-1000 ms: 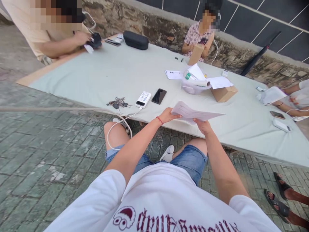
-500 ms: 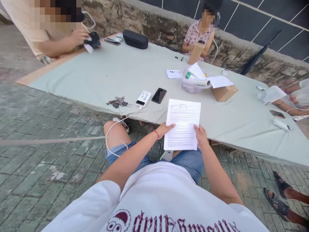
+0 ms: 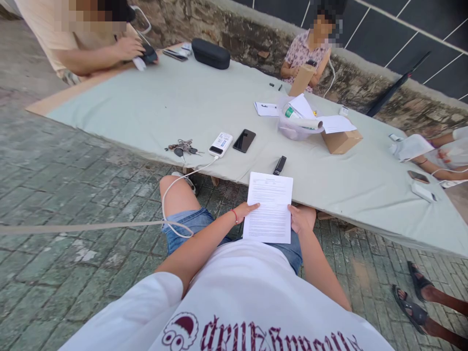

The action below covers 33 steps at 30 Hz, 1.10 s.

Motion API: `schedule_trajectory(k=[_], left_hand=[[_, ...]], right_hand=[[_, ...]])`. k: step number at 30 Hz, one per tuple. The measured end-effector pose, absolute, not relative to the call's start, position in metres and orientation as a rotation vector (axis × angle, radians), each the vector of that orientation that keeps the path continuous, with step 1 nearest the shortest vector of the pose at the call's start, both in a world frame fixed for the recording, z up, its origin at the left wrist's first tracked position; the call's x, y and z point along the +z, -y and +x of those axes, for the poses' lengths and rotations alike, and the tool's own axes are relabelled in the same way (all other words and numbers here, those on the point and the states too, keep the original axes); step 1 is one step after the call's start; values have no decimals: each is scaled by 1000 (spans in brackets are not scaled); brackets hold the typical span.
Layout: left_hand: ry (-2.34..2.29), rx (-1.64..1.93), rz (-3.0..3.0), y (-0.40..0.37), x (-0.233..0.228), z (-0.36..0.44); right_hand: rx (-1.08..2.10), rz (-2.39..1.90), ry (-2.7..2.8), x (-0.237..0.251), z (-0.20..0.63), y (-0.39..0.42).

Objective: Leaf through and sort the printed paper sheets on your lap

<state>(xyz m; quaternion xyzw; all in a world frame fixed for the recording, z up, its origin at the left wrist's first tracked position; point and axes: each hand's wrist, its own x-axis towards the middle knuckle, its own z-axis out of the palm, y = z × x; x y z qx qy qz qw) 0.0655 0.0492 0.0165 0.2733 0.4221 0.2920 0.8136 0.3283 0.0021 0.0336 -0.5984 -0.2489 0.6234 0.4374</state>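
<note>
I hold a printed white sheet of paper [image 3: 269, 207] over my lap, its top edge over the near edge of the grey-covered table [image 3: 153, 112]. My left hand [image 3: 245, 211] grips the sheet's left edge, thumb on top. My right hand [image 3: 301, 219] grips its right edge. Just beyond the sheet a small black device [image 3: 280, 165] lies on the table. Farther left lie a black phone [image 3: 244, 140], a white power bank [image 3: 220, 145] with a white cable hanging toward my knee, and a bunch of keys [image 3: 182, 147].
A cardboard box [image 3: 341, 141], loose papers and a clear bag [image 3: 292, 127] sit mid-table. A black case [image 3: 210, 52] lies at the far end. Other people sit at the far left, far side and right edge. Sandalled feet [image 3: 417, 302] stand on the paving at right.
The sheet went from flat and edge-on above the table to upright facing me, then came down toward my lap. The black device behind it is now uncovered.
</note>
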Motion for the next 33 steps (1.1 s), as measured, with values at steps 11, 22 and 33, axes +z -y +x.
schedule_trajectory(k=[11, 22, 33], left_hand=[[-1138, 1083, 810, -51, 16, 76], [-1040, 1154, 811, -55, 24, 81], [-993, 1018, 548, -60, 14, 90]], right_hand=[[1049, -1733, 1086, 47, 334, 4], [1076, -1679, 1017, 47, 332, 9], [1170, -1668, 908, 37, 343, 10]])
